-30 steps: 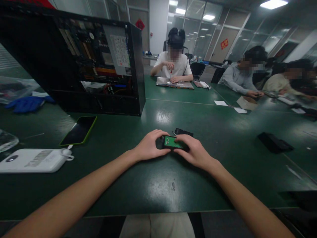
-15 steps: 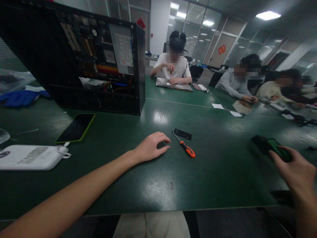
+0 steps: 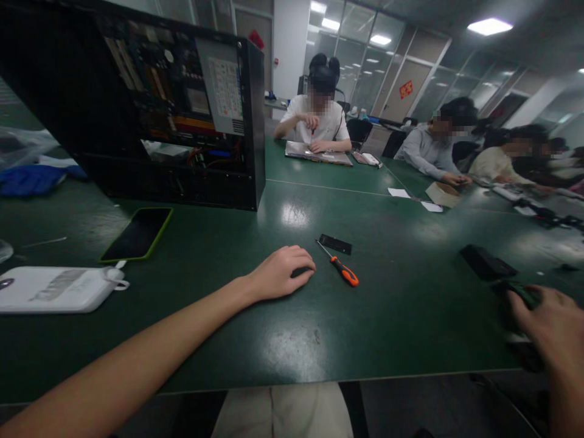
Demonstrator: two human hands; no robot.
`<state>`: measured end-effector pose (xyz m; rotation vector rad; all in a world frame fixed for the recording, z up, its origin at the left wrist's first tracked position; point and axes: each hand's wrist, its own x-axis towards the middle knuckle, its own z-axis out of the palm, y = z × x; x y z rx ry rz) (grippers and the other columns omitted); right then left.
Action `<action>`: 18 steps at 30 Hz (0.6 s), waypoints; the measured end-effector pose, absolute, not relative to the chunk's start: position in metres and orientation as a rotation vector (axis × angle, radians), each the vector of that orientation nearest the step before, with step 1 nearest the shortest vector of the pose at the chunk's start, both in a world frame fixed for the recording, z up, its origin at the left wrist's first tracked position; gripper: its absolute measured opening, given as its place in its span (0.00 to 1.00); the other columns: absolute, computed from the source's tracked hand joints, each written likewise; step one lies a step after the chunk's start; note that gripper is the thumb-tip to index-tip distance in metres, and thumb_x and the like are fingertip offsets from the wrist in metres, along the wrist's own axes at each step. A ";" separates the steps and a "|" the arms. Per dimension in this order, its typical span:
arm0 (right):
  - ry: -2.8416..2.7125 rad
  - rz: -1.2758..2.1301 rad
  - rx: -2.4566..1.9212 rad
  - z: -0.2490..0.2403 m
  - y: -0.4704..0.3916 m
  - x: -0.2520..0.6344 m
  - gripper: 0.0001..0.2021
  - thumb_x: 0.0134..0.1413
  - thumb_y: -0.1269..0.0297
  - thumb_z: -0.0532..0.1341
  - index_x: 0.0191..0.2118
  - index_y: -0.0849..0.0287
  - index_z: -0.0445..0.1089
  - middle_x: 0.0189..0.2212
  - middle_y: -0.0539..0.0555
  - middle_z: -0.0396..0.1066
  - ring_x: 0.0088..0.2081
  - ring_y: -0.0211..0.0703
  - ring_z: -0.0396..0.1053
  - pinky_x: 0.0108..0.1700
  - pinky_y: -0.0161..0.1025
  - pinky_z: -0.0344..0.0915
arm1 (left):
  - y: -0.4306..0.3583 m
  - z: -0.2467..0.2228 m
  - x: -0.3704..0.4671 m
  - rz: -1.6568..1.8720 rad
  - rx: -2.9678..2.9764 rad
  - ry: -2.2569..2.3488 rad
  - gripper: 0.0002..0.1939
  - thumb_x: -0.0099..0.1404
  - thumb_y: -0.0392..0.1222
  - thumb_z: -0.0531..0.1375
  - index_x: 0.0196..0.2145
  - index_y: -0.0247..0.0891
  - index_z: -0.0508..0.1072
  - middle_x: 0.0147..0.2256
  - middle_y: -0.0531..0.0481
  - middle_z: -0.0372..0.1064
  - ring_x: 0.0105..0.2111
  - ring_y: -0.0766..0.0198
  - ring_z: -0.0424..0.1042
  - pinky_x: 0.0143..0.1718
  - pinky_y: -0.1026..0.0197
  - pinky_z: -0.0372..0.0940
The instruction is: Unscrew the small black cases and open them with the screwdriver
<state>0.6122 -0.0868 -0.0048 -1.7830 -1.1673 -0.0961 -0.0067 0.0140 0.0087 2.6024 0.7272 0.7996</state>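
On the green tabletop [image 3: 392, 328], my left hand [image 3: 283, 274] rests with its fingers loosely curled. A narrow dark gap shows between thumb and fingertips, and I see nothing held there. Just to its right lies a screwdriver [image 3: 344, 271] with an orange and black handle, its shaft pointing up and left. A flat black plate [image 3: 336, 244] sits beside the shaft. At the right edge, my right hand [image 3: 554, 322] grips a dark green and black object [image 3: 524, 294], partly hidden and blurred. Just beyond that hand is a black box-like piece [image 3: 488, 262].
An open black computer case [image 3: 219, 188] stands at the left. Near it lie a green-edged phone [image 3: 137, 234], a white power bank [image 3: 55, 291] and blue gloves [image 3: 30, 180]. Across the table a person [image 3: 326, 115] handles a screwdriver over a metal panel [image 3: 319, 153]. Other people sit at the right.
My right hand has drawn nearer to me with the dark green object, and the black box-like piece now lies apart from it. My left hand's fingers have curled slightly closer to the thumb.
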 end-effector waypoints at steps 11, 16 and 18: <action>-2.274 0.193 -1.586 0.040 0.060 0.351 0.17 0.61 0.54 0.66 0.49 0.60 0.76 0.46 0.62 0.78 0.42 0.53 0.77 0.48 0.50 0.73 | 0.016 0.009 -0.012 0.771 2.637 0.756 0.10 0.75 0.40 0.57 0.44 0.39 0.78 0.45 0.44 0.77 0.47 0.55 0.75 0.52 0.51 0.66; -2.371 0.297 -1.584 0.027 0.095 0.284 0.13 0.57 0.58 0.71 0.44 0.59 0.79 0.42 0.59 0.81 0.42 0.51 0.78 0.44 0.43 0.72 | 0.017 0.010 -0.013 0.767 2.637 0.767 0.10 0.75 0.40 0.57 0.44 0.39 0.79 0.45 0.45 0.78 0.47 0.55 0.75 0.51 0.51 0.66; -2.386 0.315 -1.609 0.021 0.100 0.277 0.11 0.56 0.59 0.71 0.42 0.59 0.79 0.40 0.59 0.81 0.40 0.50 0.79 0.41 0.41 0.72 | 0.017 0.010 -0.013 0.766 2.644 0.763 0.10 0.75 0.40 0.57 0.44 0.39 0.78 0.45 0.44 0.78 0.47 0.55 0.75 0.51 0.51 0.66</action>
